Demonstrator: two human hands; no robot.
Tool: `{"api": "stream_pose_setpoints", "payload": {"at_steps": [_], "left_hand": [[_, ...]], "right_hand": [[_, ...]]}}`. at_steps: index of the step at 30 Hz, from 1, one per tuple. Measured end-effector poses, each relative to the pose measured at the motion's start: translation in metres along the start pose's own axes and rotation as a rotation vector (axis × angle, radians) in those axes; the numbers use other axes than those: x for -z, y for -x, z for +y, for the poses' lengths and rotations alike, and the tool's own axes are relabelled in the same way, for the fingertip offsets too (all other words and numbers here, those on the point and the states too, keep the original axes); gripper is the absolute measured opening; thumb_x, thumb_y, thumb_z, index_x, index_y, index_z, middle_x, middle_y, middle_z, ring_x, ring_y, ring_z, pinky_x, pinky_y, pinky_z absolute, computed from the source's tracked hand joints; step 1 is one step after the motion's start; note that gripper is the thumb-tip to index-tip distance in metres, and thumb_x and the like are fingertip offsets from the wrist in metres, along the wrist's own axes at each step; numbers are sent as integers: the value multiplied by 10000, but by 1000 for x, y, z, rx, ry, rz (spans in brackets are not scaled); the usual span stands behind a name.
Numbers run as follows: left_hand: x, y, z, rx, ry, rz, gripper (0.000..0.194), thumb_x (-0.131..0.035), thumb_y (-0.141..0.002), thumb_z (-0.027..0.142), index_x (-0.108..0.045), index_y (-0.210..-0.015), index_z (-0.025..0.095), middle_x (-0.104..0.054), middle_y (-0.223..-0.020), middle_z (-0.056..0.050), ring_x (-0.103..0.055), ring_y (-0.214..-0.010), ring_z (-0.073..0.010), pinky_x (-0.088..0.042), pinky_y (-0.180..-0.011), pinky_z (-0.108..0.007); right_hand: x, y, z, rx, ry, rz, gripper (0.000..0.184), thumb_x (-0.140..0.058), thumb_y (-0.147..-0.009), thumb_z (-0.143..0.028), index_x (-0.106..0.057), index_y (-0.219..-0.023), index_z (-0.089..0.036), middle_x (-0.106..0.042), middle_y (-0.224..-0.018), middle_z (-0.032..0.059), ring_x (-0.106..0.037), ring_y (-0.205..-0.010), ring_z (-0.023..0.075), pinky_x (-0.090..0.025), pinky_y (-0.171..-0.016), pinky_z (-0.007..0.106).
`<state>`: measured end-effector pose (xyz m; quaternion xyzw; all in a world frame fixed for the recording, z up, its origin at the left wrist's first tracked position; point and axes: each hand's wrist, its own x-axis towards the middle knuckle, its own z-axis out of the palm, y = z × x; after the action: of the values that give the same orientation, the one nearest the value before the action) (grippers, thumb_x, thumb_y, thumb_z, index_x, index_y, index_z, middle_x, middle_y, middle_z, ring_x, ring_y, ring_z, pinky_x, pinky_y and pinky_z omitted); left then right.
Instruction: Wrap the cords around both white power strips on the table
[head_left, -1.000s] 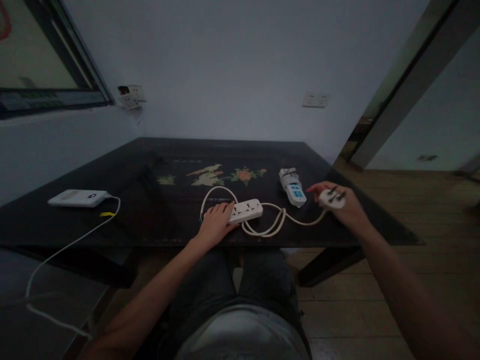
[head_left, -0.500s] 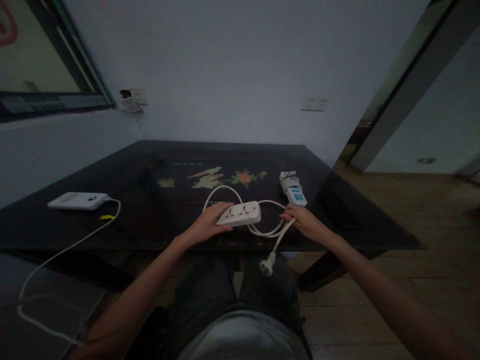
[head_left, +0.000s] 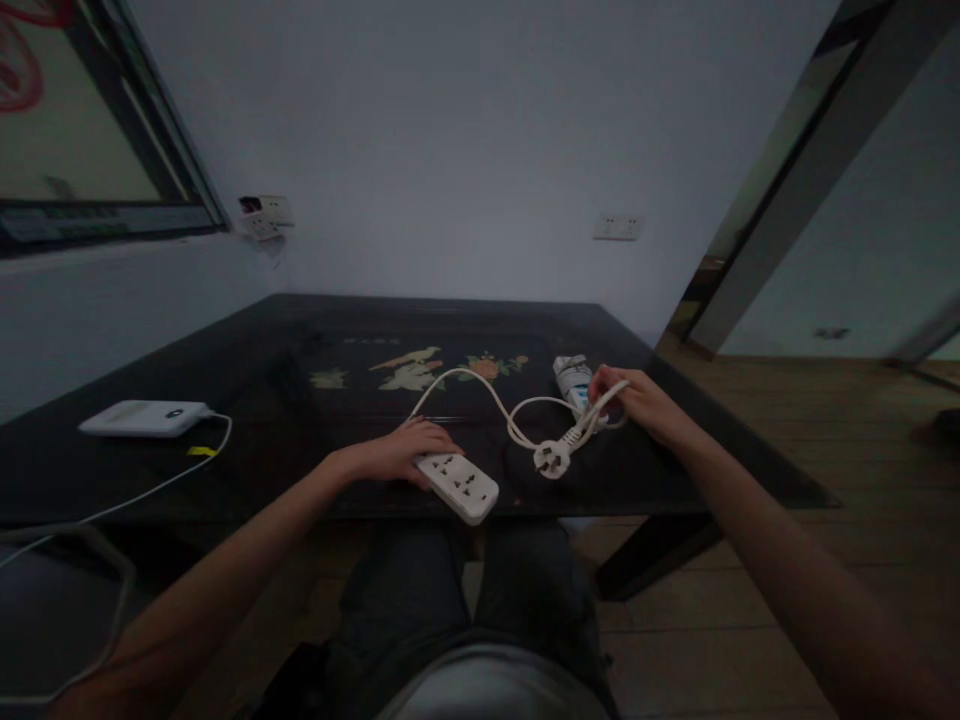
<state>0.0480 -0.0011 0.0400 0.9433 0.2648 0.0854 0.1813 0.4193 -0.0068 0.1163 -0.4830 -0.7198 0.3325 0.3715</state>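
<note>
A white power strip (head_left: 459, 484) lies at the near edge of the dark table (head_left: 300, 440), turned at an angle. My left hand (head_left: 401, 452) is closed over its far end. Its white cord (head_left: 480, 390) loops across the table to my right hand (head_left: 634, 403), which pinches the cord in a raised loop. The white plug (head_left: 552, 459) hangs from that loop just above the table. A second white strip with blue sockets (head_left: 575, 380) lies just behind my right hand.
A white device (head_left: 142, 418) with a cable (head_left: 150, 485) and a yellow tag sits at the table's left. Wall sockets (head_left: 616, 227) are on the far wall. Painted birds and flowers (head_left: 420, 366) decorate the tabletop. Wooden floor (head_left: 825, 560) lies to the right.
The strip has swung round to point toward me at the table edge. My right hand has lifted the cord up and right, bringing the plug from below the edge to above the table.
</note>
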Motion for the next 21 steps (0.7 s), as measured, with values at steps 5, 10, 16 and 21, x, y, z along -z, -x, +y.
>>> {"api": "stream_pose_setpoints", "payload": {"at_steps": [5,10,16,21], "left_hand": [[13,-22,-8,-67,4,-62,570,-744,-700,299,-572,-1241,350,-635,-1171,-44,-533,-1128,-248,-379,-979,-386],[19,-26,-7,-61,-26,-72,560,-728,-691,175,-598,-1213,331,-606,-1230,-65,-528,-1175,-248,-417,-977,-396],[19,-34,22,-27,-5,76,581,-612,-791,155,-473,-1337,297,-497,-1376,-90,-464,-1271,-229,-403,-1026,-399],[-2,-87,41,-116,-245,225,708,-660,-780,266,-343,-1411,225,-392,-1447,-166,-335,-1353,-312,-254,-1090,-551]], "right_hand": [[0,0,-13,-41,-38,-5,627,-413,-764,-763,-552,-626,-168,-604,-549,33,-479,-417,104,-388,-433,229],[2,-4,-21,-63,-150,-11,642,-477,-688,-801,-548,-611,-167,-621,-538,40,-525,-403,110,-427,-414,226],[3,-1,-31,-59,-128,-90,619,-434,-749,-768,-554,-627,-172,-640,-554,45,-535,-392,109,-411,-379,215],[5,1,-59,-37,-107,-144,584,-425,-793,-729,-535,-631,-179,-630,-535,33,-533,-375,103,-402,-363,206]]}}
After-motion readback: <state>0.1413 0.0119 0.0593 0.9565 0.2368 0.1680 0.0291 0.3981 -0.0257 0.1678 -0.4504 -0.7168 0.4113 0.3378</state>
